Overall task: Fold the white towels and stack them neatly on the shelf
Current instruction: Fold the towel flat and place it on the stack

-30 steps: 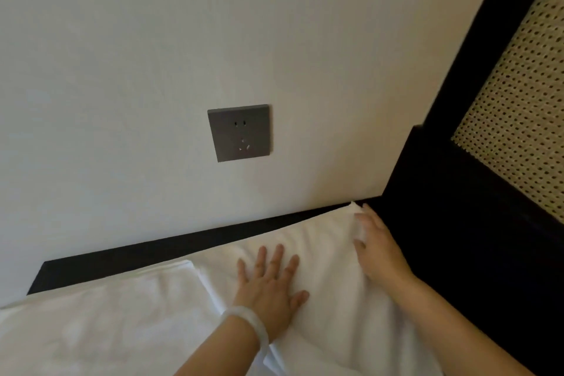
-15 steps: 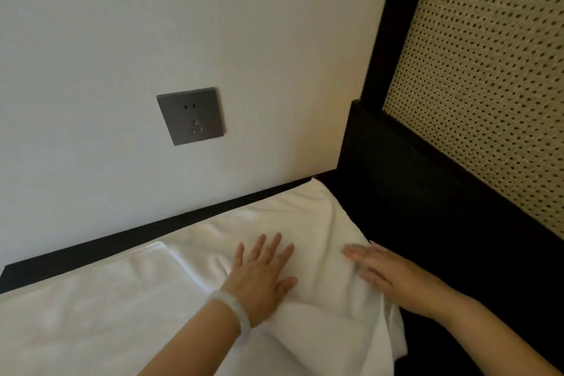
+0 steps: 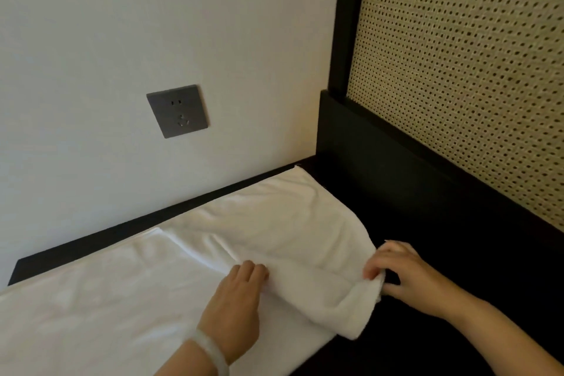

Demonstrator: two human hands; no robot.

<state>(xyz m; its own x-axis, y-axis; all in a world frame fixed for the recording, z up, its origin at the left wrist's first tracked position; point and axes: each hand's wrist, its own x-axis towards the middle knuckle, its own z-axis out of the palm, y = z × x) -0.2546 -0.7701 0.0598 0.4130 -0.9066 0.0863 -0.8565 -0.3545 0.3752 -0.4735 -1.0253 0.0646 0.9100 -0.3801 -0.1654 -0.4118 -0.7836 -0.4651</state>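
A white towel (image 3: 274, 223) lies on the dark shelf (image 3: 91, 241), running from the back corner towards me, its near end bunched and lifted. My left hand (image 3: 235, 302) grips the towel's near edge with curled fingers; a pale bangle sits on that wrist. My right hand (image 3: 399, 275) pinches the towel's right near corner between thumb and fingers, over the shelf's right side. A second white towel (image 3: 91, 308) lies flat to the left, partly under the first one.
A white wall with a grey socket plate (image 3: 177, 111) rises behind the shelf. On the right stands a dark wooden frame (image 3: 366, 168) with a woven cane panel (image 3: 457, 85). The shelf's right part (image 3: 427, 223) is dark and bare.
Both hands have drawn back from pressing flat on the towel to its near edge and now take hold of it. The near edge has lifted and bunched. The camera view has shifted.
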